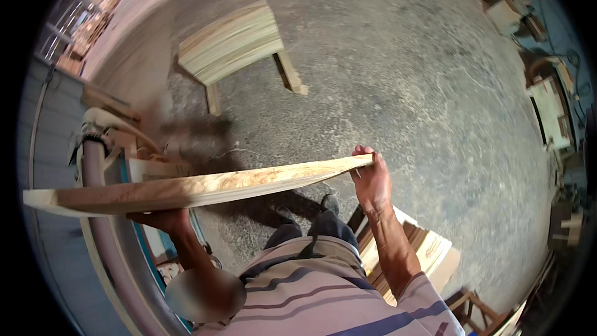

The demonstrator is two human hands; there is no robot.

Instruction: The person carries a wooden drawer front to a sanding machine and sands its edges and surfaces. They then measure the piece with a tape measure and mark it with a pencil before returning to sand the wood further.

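Note:
A long, thick wooden board (211, 185) spans the view in front of my body, its pale narrow edge facing up. My right hand (375, 183) is closed around the board's right end, with fingertips showing over the edge. Below the board's left half, my left hand (163, 219) presses up against its underside and holds it; most of those fingers are hidden. The board's left end reaches over a long machine-like frame (102, 249) at my left side.
A wooden panel on legs (233, 43) stands on the concrete floor (398, 74) ahead. Stacked wooden pieces (429, 249) lie beside my right arm, near a wooden frame (476, 311). Timber piles (90, 34) are far left; assorted items (550, 109) line the right wall.

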